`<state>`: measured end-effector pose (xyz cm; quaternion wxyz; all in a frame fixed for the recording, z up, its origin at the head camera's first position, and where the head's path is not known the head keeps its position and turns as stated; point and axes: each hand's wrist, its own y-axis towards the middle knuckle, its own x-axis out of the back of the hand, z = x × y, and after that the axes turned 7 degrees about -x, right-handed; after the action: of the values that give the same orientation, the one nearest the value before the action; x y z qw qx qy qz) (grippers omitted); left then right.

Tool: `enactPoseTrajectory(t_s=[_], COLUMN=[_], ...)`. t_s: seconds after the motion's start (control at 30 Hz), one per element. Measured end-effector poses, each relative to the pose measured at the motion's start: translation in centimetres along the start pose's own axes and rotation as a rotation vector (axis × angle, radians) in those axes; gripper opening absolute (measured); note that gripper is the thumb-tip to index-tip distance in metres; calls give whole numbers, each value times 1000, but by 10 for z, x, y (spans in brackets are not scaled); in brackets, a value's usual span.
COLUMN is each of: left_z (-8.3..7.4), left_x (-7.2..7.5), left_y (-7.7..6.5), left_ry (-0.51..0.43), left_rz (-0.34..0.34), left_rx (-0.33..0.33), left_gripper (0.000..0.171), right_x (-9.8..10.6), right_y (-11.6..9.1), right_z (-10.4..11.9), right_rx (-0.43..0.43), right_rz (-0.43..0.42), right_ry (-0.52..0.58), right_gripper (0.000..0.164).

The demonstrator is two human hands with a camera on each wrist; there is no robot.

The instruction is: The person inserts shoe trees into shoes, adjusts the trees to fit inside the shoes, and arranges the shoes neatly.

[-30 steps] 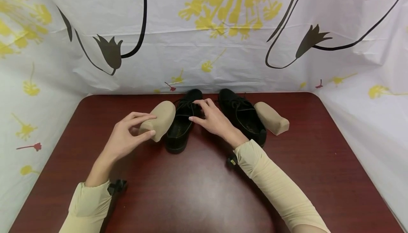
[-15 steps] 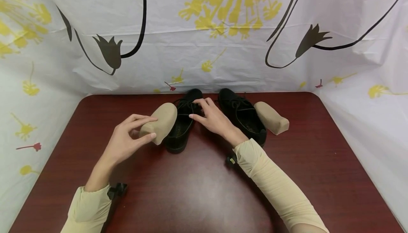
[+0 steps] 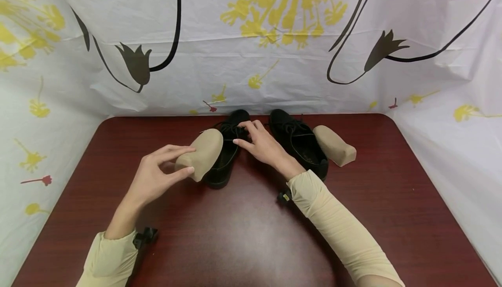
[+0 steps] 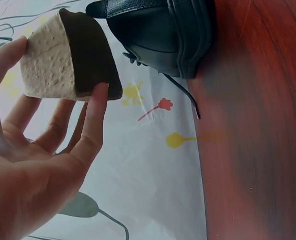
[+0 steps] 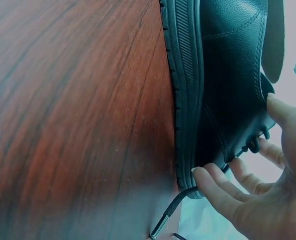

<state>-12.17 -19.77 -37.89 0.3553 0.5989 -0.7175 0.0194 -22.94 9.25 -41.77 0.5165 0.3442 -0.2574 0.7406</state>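
Note:
In the head view my left hand (image 3: 153, 175) holds a beige shoe form (image 3: 208, 149) between thumb and fingers, over the heel part of a black lace-up shoe (image 3: 218, 180). The left wrist view shows the form's squared, pitted end (image 4: 48, 65) with fingertips along its edges; the shoe's heel (image 4: 143, 35) lies just beyond. My right hand (image 3: 264, 147) grips that same shoe near its laces. In the right wrist view its thumb touches the opening's edge, and the fingers (image 5: 217, 192) curve onto the toe side beside a dangling lace (image 5: 170, 212).
A second black shoe (image 3: 280, 119) stands right of the first, partly behind my right forearm. Against its right side lies another beige form (image 3: 333, 145). The dark red table (image 3: 243, 234) meets a white patterned cloth (image 3: 251, 95) right behind the shoes.
My left hand has moved slightly right with the beige shoe form, which now overlaps more of the left shoe's opening. The right hand stays at the shoe.

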Motion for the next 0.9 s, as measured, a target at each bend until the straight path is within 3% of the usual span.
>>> enactPoseTrajectory(t_s=[0.23,0.6,0.9], left_z=[-33,-35,-38], left_x=[3,2,3], left_y=[1,1,9], left_ry=[40,12,10], left_rz=[-29,-23,33], left_rx=[-40,-46,-82], left_gripper=[37,37,36], right_x=[-1,-1,2], right_y=[1,3,4], right_z=[0,0,1], right_rx=[0,9,-9], right_rz=[6,27,30], right_ry=[-11,-1,-7], right_gripper=[53,53,53])
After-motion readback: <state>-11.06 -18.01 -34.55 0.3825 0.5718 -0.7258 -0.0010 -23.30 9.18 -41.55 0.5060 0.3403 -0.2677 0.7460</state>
